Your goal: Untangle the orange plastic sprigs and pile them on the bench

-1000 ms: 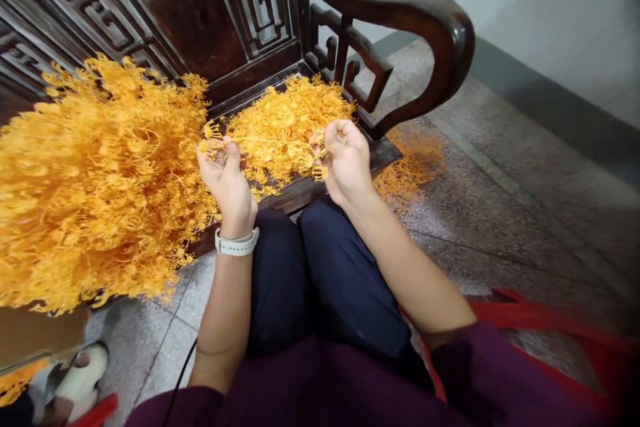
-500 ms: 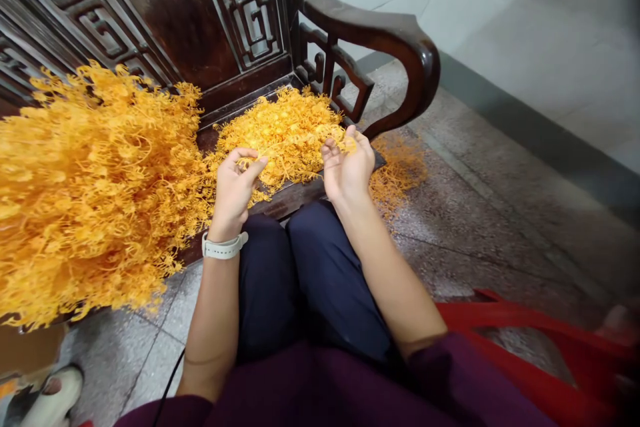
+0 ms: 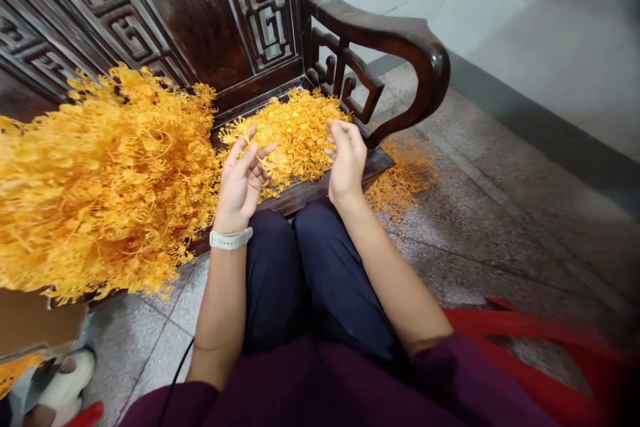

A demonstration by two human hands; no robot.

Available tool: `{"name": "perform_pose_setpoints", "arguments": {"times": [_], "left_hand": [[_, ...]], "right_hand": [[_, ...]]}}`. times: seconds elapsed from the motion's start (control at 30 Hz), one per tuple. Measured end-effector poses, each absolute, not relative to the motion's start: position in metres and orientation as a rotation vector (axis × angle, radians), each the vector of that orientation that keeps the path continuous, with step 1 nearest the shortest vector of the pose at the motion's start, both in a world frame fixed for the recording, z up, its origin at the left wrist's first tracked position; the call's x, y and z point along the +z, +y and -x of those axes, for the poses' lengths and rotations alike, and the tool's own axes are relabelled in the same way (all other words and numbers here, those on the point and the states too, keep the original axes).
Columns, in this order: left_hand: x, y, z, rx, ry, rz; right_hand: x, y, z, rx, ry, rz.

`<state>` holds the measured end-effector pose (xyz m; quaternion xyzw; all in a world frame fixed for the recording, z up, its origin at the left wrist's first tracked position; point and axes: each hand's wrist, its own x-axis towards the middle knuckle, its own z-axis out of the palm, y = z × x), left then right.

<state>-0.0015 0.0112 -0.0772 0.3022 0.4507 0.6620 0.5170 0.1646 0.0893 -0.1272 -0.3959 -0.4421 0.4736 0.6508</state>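
Note:
My left hand (image 3: 241,181) is raised over the front of a loose heap of curly orange strands (image 3: 295,135) on the dark wooden seat, fingers spread and nothing visible in them. My right hand (image 3: 346,161) stands to its right at the heap's edge, fingers slightly curled and apart, also with nothing visible held. To the left, a much larger mass of the same branching orange strands (image 3: 105,180) bulges beside my left hand, almost touching it. A white watch strap (image 3: 231,238) circles my left wrist.
The carved dark wood chair has a curved armrest (image 3: 385,33) and fretwork back (image 3: 260,7). Orange strands (image 3: 405,177) lie spilled on the speckled stone floor (image 3: 500,260). My navy trousers (image 3: 310,273) sit below. A red bag (image 3: 525,327) lies right; a cardboard box (image 3: 35,320) stands left.
A strand stretched between my pinching hands a second ago is no longer held. Both hands have opened and moved apart, and my view has shifted slightly.

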Motion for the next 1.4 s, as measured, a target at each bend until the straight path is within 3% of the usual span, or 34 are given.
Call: {"name": "perform_pose_setpoints", "arguments": {"times": [0.3, 0.57, 0.83, 1.07, 1.4], "left_hand": [[-0.076, 0.008, -0.004, 1.698, 1.016, -0.752], [-0.081, 0.011, 0.007, 1.893, 0.834, -0.583], [-0.079, 0.011, 0.003, 1.865, 0.926, -0.612], [-0.080, 0.012, 0.000, 1.839, 0.909, -0.715], [-0.080, 0.013, 0.000, 1.916, 0.809, -0.536]], "right_hand": [[-0.100, 0.049, -0.150, 1.025, -1.623, 0.649], [-0.107, 0.058, -0.153, 1.093, -1.650, 0.530], [-0.104, 0.053, -0.149, 1.374, -1.511, 0.575], [-0.110, 0.059, -0.149, 1.309, -1.551, 0.509], [-0.104, 0.057, -0.149, 1.493, -1.546, 0.426]]}}
